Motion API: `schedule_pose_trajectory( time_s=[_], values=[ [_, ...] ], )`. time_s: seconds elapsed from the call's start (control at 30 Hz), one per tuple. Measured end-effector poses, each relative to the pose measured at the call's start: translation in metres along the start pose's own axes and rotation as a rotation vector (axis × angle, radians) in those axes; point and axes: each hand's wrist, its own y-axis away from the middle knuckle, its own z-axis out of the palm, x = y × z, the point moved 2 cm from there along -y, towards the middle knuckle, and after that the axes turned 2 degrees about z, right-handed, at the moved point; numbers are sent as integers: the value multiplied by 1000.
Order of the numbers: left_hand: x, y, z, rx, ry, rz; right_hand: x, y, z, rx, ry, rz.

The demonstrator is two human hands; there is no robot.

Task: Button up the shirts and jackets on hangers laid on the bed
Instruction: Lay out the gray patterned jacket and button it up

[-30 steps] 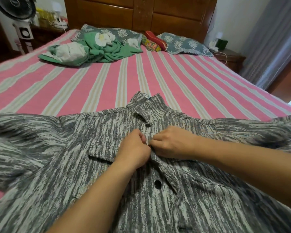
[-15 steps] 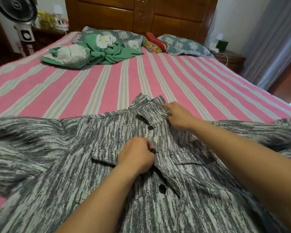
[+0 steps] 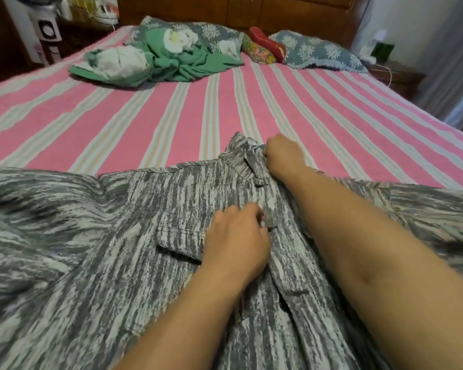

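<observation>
With my left hand [image 3: 235, 236] pinching the grey shirt [image 3: 104, 249] placket and my right hand [image 3: 284, 156] gripping the far collar [image 3: 241, 156], I risk misaligning the fronts.

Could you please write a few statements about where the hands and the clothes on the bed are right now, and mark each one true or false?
1. The right hand is at the collar of the grey streaked shirt. True.
2. The left hand rests on the bare bedsheet, away from the shirt. False: it is on the shirt's front, its fingers at the placket near the chest pocket flap.
3. A crumpled green garment lies near the pillows at the head of the bed. True.
4. The bedsheet is plain blue. False: it is striped pink and pale.
5. The shirt hangs on the wall. False: it lies spread flat on the bed.
</observation>
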Motion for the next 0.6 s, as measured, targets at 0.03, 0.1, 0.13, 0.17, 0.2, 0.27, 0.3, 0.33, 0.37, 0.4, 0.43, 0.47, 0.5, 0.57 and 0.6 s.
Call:
schedule_pose_trajectory(
  time_s=[0.03, 0.1, 0.13, 0.17, 0.2, 0.27, 0.3, 0.33, 0.37, 0.4, 0.43, 0.47, 0.5, 0.57, 0.6],
  values=[
    [-1, 1, 2, -33, -53, -5, -4, 4, 7, -38, -1, -15],
    [-1, 2, 3, -76, -96, -23, -5, 10, 1, -150, -77, -21],
    [0, 2, 2, -102, -79, -54, -3, 17, -12, -217, -148, -22],
    [0, 1, 1, -119, -40, -98, 0, 28, -28, -277, -241, -18],
    [0, 2, -1, -128, -4, -135, 2, 45, -46, -321, -338, -10],
    [3, 5, -8, -122, 11, -154, -1, 99, -84, -338, -442, -18],
    [5, 7, -13, -116, 13, -151, -3, 135, -99, -335, -471, -29],
    [9, 10, -19, -103, 25, -149, -4, 173, -112, -379, -510, -24],
    [14, 14, -28, -90, 53, -150, -6, 210, -123, -475, -551, -4],
    [19, 20, -37, -79, 84, -152, -8, 246, -132, -609, -563, 17],
    [22, 26, -44, -82, 105, -153, -9, 275, -137, -715, -531, 22],
    [25, 33, -49, -115, 106, -151, -8, 296, -137, -758, -488, 26],
    [26, 40, -52, -188, 76, -145, -6, 307, -134, -745, -454, 37],
    [29, 58, -52, -408, -101, -93, -2, 310, -132, -683, -432, 79],
    [31, 68, -48, -484, -186, -48, 1, 307, -134, -684, -449, 104]
  ],
)
